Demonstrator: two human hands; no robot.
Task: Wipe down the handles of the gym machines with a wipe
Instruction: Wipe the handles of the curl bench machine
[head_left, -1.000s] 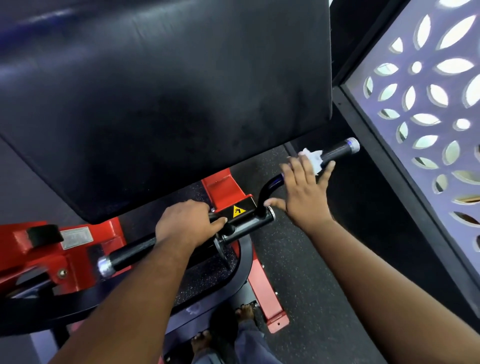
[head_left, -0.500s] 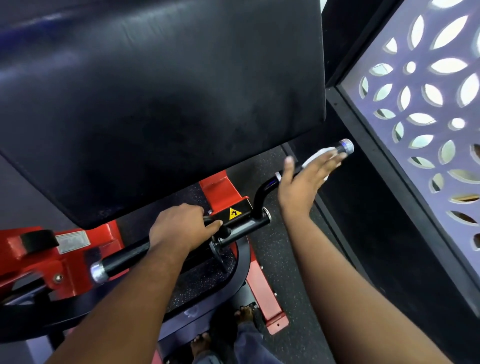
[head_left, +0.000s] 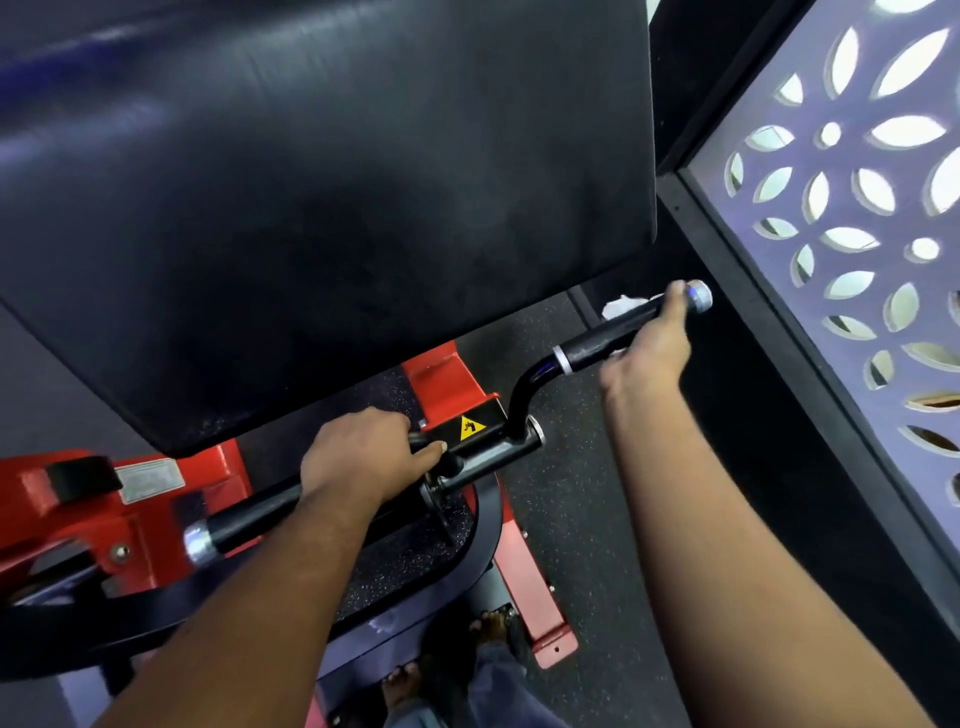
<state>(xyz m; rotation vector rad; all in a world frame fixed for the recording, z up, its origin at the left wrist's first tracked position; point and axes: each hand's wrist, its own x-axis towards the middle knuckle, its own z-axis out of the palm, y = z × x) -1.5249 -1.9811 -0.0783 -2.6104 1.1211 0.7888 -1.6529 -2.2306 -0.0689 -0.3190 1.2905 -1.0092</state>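
Wiping step: right hand (head_left: 647, 345) grip clenched on white wipe (head_left: 623, 304) around black right handle (head_left: 613, 332); left hand (head_left: 363, 452) grip grasping black left handle (head_left: 249, 514), likely next for wiping.

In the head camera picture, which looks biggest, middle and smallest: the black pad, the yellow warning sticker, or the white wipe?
1. Black pad, by far the biggest.
2. White wipe, though the right hand hides part of it.
3. Yellow warning sticker, smallest, though close to the visible wipe.

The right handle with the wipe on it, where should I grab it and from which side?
Take the right handle on its straight black foam sleeve, between the silver collar and the metal end cap. Come from below, as the right hand does, since the black pad overhangs above and the wipe sits behind.
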